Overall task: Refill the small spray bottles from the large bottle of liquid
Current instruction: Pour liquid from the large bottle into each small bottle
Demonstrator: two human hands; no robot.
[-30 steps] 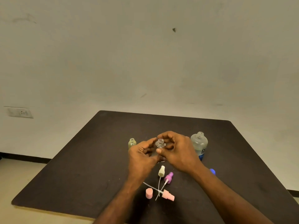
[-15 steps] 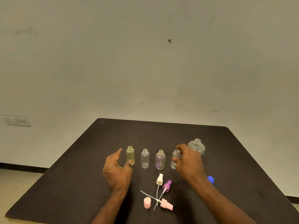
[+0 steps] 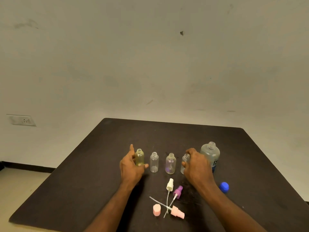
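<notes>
The large translucent plastic bottle with a blue label (image 3: 211, 156) stood upright and uncapped toward the counter's right edge, its long axis vertical and its threaded neck open. It was the rightmost item in the row, just beyond the right hand (image 3: 196, 164), which made that hand clearly the nearer one for lifting it. That hand curled round the clear small bottle at the right end of the row (image 3: 185, 162), fingers over its neck and thumb on its side. To the left stood a violet-tinted small bottle (image 3: 170, 163) and a clear small bottle (image 3: 154, 162), both open-topped and untouched. At the row's left end, the left hand (image 3: 132, 165) cupped the yellowish small bottle (image 3: 139, 157), thumb in front and fingers raised behind. Nearer the counter's front edge lay the white spray pump (image 3: 170, 184), purple spray pump (image 3: 178, 192), pink spray pump (image 3: 178, 212) and pink cap (image 3: 156, 210), with the blue screw cap (image 3: 224, 187) toward the right edge of the dark counter (image 3: 83, 173).
</notes>
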